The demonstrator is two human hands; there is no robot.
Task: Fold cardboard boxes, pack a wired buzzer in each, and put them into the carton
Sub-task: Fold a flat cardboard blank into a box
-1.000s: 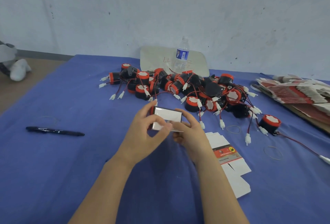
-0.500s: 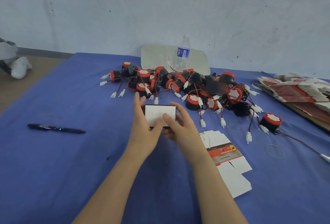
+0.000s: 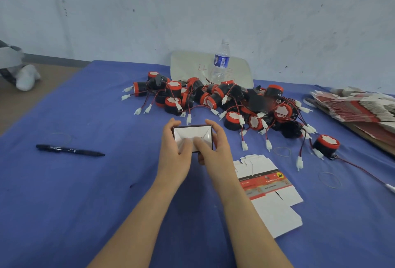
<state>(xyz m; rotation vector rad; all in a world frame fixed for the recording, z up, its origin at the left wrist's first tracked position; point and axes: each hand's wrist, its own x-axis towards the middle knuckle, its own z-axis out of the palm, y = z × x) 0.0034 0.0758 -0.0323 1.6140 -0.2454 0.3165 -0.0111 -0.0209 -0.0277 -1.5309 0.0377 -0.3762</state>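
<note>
The person held one small cardboard box [image 3: 192,137] a little above the bench [image 3: 85,203], in the middle of the scene, on the near side of the pile of wired buzzers [image 3: 224,101]. The left hand [image 3: 174,154] gripped its left wall and the right hand [image 3: 217,154] its right wall. The fingers were curled around it, and both thumbs pressed on the white flaps of the end that faced the camera. One second before, the box was tilted and showed a plain white panel. Half a second before, a flat white flap faced the camera. Now the flaps lay folded inward with slanted creases. This probably meant that one end was almost closed, so the box could soon take a buzzer; none was seen inside it. A flat box blank [image 3: 267,184] lay on the bench just right of the right forearm, and a stack of more blanks [image 3: 359,107] lay at the far right. The carton did not appear in the view.
</note>
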